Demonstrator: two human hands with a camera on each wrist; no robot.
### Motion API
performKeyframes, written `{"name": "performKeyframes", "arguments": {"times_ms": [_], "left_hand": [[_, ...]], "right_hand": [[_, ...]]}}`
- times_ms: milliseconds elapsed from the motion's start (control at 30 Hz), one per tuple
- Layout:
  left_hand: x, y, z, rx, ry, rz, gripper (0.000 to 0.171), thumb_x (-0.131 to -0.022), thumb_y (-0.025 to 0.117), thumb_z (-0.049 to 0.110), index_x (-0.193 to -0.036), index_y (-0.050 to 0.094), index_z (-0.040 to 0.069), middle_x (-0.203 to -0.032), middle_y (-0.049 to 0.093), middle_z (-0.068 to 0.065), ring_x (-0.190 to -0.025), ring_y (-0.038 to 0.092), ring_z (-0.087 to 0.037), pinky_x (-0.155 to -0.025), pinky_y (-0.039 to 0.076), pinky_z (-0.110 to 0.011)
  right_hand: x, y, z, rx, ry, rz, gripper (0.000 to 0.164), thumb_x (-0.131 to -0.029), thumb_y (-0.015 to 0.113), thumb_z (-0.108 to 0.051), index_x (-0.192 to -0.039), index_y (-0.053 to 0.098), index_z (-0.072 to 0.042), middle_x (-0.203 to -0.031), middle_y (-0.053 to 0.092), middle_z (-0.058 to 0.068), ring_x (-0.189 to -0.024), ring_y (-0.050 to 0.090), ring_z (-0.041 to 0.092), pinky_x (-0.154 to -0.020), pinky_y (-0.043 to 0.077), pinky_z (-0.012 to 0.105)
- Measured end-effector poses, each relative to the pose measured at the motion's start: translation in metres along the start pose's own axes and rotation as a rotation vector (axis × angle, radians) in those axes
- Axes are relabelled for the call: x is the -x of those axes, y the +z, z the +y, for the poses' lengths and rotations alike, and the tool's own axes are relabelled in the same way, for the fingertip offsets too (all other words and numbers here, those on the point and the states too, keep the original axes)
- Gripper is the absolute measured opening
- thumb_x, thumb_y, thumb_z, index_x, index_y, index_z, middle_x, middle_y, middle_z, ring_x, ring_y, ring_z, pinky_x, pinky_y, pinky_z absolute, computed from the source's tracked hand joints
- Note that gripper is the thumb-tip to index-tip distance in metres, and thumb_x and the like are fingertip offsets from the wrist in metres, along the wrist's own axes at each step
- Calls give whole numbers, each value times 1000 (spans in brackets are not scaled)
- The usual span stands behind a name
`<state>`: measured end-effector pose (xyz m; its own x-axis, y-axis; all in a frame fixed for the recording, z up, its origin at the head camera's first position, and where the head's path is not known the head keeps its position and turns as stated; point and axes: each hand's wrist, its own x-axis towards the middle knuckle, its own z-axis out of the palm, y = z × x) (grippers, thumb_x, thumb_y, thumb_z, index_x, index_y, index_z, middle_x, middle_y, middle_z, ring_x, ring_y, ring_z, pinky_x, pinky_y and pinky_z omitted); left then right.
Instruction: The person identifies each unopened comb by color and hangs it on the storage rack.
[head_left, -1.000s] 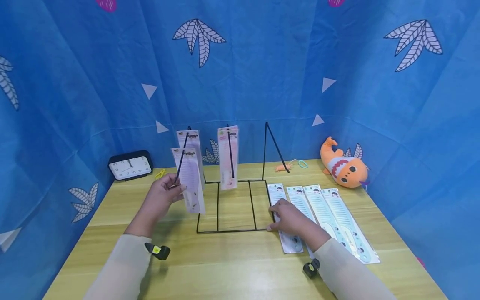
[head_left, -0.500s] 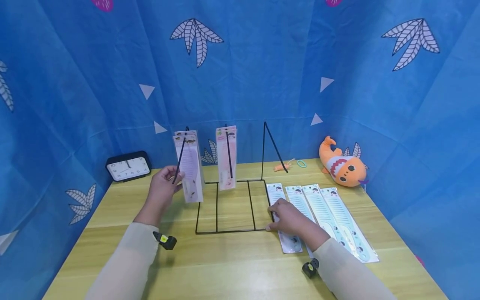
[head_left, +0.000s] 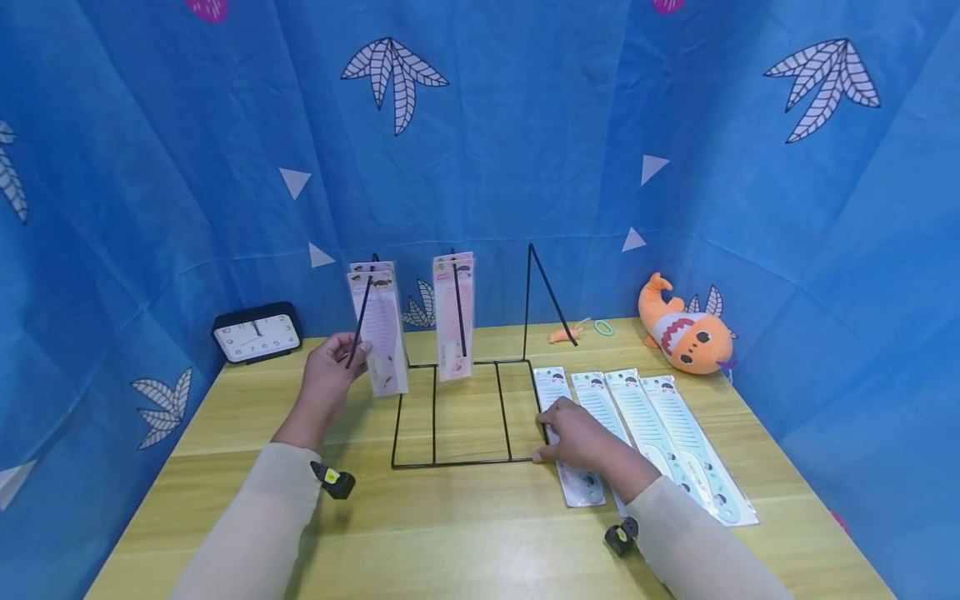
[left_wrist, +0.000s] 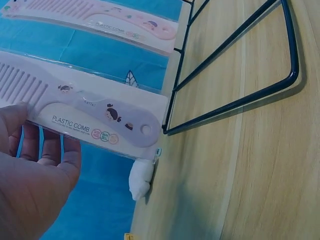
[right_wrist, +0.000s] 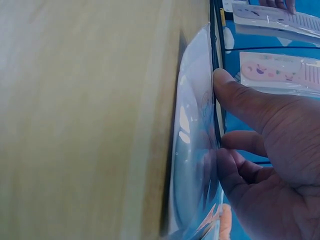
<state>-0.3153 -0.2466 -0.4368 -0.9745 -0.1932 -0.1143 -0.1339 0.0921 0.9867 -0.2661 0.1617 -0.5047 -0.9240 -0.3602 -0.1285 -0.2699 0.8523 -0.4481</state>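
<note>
A packaged purple plastic comb (left_wrist: 100,107) hangs on the left prong of a black wire display rack (head_left: 472,461). My left hand (head_left: 333,367) pinches the comb's left edge, thumb in front and fingers behind, beside the prong's tip. Another purple pack sits behind it on that prong. Pink packaged combs (head_left: 454,321) hang from the middle prong, and the right prong (head_left: 553,296) is bare. My right hand (head_left: 573,433) grips the side bar of the rack's base, thumb at the near corner. Under this hand lies a packaged blue comb (right_wrist: 192,145), partly hidden.
Several more packaged blue combs (head_left: 651,417) lie side by side on the table (head_left: 480,533), right of the rack. An orange shark plush (head_left: 686,333) is at the back right. Near it are a small orange item (head_left: 564,334) and a teal ring (head_left: 603,327). A clock (head_left: 258,333) stands back left.
My left hand has moved the purple comb up and back along the left prong, close to the pack behind it. My right hand has stayed on the rack.
</note>
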Motion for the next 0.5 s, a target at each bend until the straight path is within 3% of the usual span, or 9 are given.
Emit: {"name": "performKeyframes", "arguments": {"times_ms": [300, 500], "left_hand": [[1, -3, -4, -52, -18, 16, 24, -112, 64, 21, -132, 63, 8, -147, 67, -14, -140, 63, -27, -123, 52, -43], [11, -9, -24, -79, -5, -4, 30, -114, 59, 17, -136, 60, -4, -129, 69, -13, -127, 68, -25, -120, 55, -44]], "right_hand": [[0, 0, -1, 16, -7, 6, 71, -89, 92, -35, -146, 67, 0, -139, 63, 16, -118, 63, 25, -106, 58, 46], [0, 0, -2, 17, -7, 5, 72, -89, 93, -35, -146, 67, 0, -138, 63, 16, -115, 63, 23, -104, 59, 46]]}}
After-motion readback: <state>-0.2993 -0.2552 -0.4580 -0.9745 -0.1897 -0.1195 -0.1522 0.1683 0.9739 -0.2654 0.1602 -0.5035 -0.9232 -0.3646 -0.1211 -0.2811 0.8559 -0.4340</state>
